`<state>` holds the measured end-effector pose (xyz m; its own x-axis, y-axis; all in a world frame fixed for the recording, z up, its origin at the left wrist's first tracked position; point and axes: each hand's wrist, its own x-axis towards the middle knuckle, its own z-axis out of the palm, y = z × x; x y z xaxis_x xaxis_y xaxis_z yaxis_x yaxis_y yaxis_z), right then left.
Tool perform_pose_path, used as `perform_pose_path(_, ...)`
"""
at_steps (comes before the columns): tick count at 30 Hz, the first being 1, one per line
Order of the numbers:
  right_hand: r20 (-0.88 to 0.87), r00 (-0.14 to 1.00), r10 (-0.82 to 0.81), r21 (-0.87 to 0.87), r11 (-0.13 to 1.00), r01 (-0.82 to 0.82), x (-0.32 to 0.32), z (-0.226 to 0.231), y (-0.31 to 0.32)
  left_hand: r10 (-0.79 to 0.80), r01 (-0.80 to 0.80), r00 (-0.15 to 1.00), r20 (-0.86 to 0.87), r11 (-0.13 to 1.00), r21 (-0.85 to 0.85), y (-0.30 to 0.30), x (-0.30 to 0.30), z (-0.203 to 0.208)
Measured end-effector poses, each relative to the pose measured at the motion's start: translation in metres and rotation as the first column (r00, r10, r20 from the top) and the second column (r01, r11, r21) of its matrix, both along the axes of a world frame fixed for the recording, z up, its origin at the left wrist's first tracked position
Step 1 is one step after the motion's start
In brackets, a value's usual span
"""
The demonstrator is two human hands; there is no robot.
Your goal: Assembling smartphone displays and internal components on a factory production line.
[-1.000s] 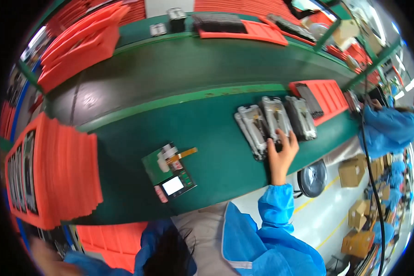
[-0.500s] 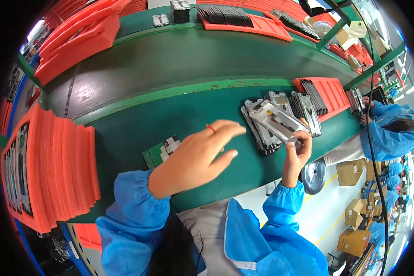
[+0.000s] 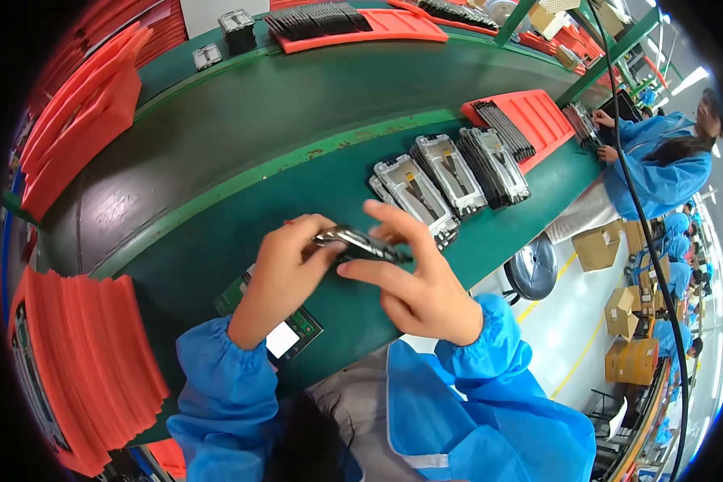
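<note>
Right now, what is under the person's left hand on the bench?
Under the left hand, a green circuit board shows at one side and a dark panel with a white rectangle at the other, both on the green bench top. The hand covers what lies between.

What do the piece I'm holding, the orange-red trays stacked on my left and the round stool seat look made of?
Held piece: metal or glossy plastic, judging by bright streaks; blur leaves it open.
Stacked trays: likely foam, matte, since their edges look soft and wavy.
Stool seat: perhaps dark plastic, shiny, given its pale reflections.
</note>
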<state>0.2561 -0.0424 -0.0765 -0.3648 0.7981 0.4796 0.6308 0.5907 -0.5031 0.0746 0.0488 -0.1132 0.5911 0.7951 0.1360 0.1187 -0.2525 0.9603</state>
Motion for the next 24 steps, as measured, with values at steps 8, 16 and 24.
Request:
perform_pose_path(8, -0.210, 0.829, -0.518, -0.008, 0.849, 0.528, -0.024, -0.057, -0.022, 0.100, -0.065, 0.990, 0.103, 0.951, -0.302, -0.006, -0.002, -0.009)
perform_pose_path(16, -0.334, 0.786, -0.521, -0.209, 0.854, 0.477, -0.040, -0.068, -0.023, 0.075, -0.034, 0.988, 0.135, 0.958, -0.284, -0.009, 0.004, -0.010)
perform_pose_path(24, -0.368, 0.770, -0.522, -0.163, 0.851, 0.499, -0.050, -0.074, -0.013, 0.022, -0.007, 0.999, 0.045, 0.946, -0.324, -0.010, -0.009, -0.007)
